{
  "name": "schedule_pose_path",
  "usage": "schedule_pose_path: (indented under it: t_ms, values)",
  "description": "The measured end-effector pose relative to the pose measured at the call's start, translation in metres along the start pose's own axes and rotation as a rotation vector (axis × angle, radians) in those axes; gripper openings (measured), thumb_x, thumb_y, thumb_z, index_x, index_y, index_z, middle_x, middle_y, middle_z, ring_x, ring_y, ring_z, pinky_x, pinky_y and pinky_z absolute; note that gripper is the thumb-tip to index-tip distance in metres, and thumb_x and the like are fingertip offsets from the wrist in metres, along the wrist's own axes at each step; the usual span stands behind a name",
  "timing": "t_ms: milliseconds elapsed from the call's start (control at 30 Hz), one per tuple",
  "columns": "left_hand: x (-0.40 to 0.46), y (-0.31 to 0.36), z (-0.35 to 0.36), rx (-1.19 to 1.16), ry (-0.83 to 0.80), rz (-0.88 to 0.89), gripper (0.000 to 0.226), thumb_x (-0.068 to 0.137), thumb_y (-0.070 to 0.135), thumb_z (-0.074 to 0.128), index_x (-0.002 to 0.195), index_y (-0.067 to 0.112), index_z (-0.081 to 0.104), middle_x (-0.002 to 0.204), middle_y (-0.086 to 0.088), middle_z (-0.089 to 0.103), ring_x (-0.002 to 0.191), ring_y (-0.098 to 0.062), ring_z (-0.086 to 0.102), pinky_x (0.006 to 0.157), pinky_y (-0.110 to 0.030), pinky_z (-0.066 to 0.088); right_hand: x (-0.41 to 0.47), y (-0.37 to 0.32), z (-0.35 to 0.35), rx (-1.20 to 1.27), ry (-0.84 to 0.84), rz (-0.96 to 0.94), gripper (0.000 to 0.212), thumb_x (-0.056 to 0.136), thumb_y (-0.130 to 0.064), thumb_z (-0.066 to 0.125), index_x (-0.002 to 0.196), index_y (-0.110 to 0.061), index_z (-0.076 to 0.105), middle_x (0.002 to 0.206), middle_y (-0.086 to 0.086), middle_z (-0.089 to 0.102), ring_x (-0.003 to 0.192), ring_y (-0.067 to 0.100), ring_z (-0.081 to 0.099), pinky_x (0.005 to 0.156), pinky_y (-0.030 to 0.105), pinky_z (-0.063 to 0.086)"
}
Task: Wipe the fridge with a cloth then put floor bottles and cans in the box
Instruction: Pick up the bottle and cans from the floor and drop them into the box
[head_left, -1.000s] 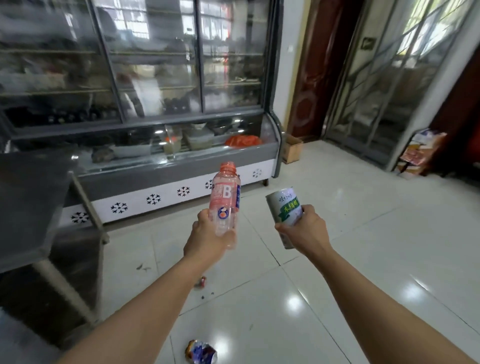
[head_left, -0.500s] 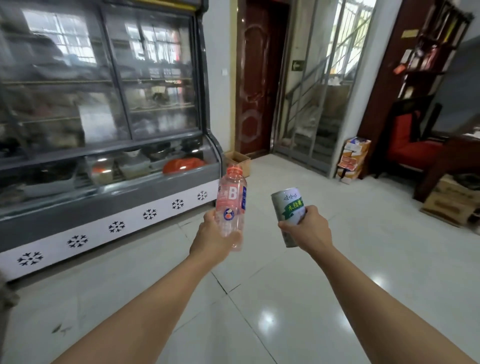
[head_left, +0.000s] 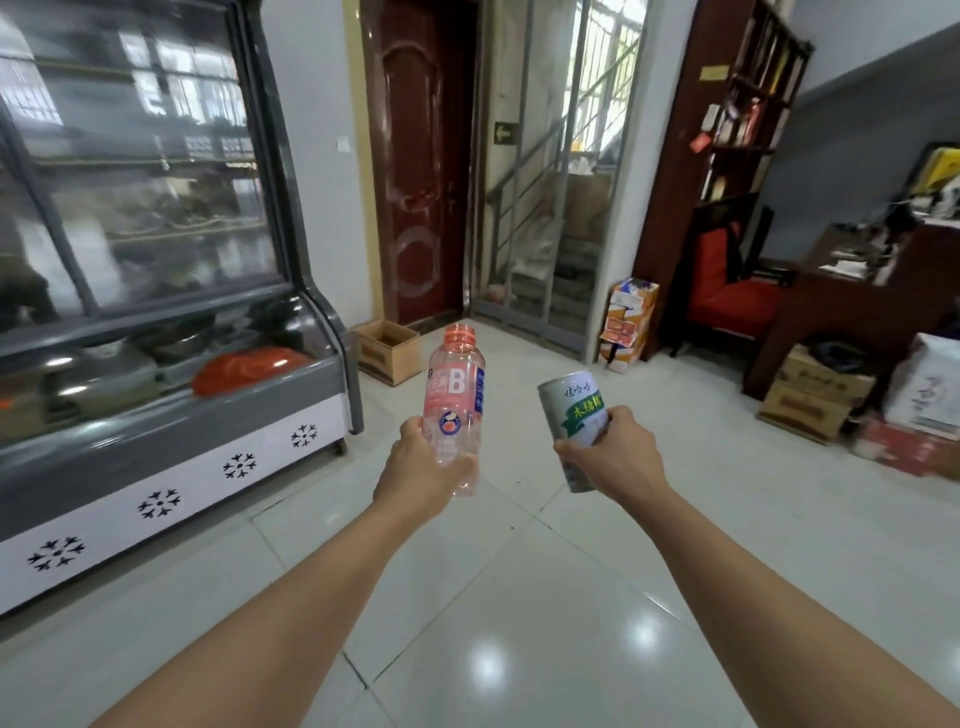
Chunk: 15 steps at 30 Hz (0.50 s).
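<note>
**Q:** What does the figure show of the bottle and the can?

**A:** The pink bottle (head_left: 456, 400), empty and without a cap, stands upright in my left hand (head_left: 421, 470). The green-labelled can (head_left: 571, 423), tilted slightly, sits in my right hand (head_left: 613, 462). Both are in the air over the tiled floor (head_left: 519, 623), well apart from the open cardboard box (head_left: 387, 351) beside the fridge (head_left: 156, 312).

**Q:** How is this step best done?

**A:** I judge that I am carrying both to that box. I should walk right up, lower each item inside its rim before letting go, and release one at a time so that neither bounces out. The open bottle neck should stay up in case drops remain.

**Q:** And the hands?

**A:** My left fingers wrap round the bottle's lower half. My right fingers and thumb curl round the can's middle. Neither hand has a spare finger free, and the two items do not touch.
</note>
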<state>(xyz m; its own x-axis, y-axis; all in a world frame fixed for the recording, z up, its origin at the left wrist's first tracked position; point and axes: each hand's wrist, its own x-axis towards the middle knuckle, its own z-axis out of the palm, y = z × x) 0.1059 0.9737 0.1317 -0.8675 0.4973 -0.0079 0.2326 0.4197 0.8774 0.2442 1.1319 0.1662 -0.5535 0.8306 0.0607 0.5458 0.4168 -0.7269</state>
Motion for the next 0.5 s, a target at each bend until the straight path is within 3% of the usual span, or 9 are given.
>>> schedule_pose_path:
  t_ms: [167, 367, 500]
  values:
    - [0.096, 0.037, 0.044, 0.007, -0.050, 0.008, 0.071, 0.076, 0.035, 0.070, 0.133, 0.023, 0.029, 0.120, -0.001, 0.054, 0.098, -0.017, 0.055, 0.061, -0.023, 0.041, 0.099, 0.005, -0.010, 0.008, 0.035, 0.035, 0.055, 0.071, -0.037, 0.075, 0.110, -0.013, 0.044, 0.099, 0.003, 0.057, 0.084, 0.020, 0.058, 0.065, 0.030, 0.048]
    - [0.190, 0.077, 0.106, -0.002, -0.091, 0.015, 0.071, 0.078, 0.033, 0.070, 0.134, 0.023, 0.026, 0.123, -0.001, 0.052, 0.101, -0.016, 0.054, 0.066, -0.023, 0.042, 0.212, 0.028, -0.018, 0.018, 0.057, 0.056, 0.055, 0.072, -0.037, 0.075, 0.111, -0.012, 0.045, 0.101, 0.004, 0.058, 0.086, 0.020, 0.058, 0.067, 0.031, 0.049]
    - [0.256, 0.100, 0.154, -0.028, -0.074, 0.032, 0.072, 0.078, 0.031, 0.070, 0.135, 0.024, 0.026, 0.124, 0.000, 0.053, 0.104, -0.017, 0.055, 0.077, -0.029, 0.047, 0.306, 0.045, -0.025, 0.028, 0.039, 0.031, 0.055, 0.072, -0.038, 0.076, 0.110, -0.014, 0.044, 0.101, 0.002, 0.057, 0.085, 0.018, 0.058, 0.066, 0.029, 0.049]
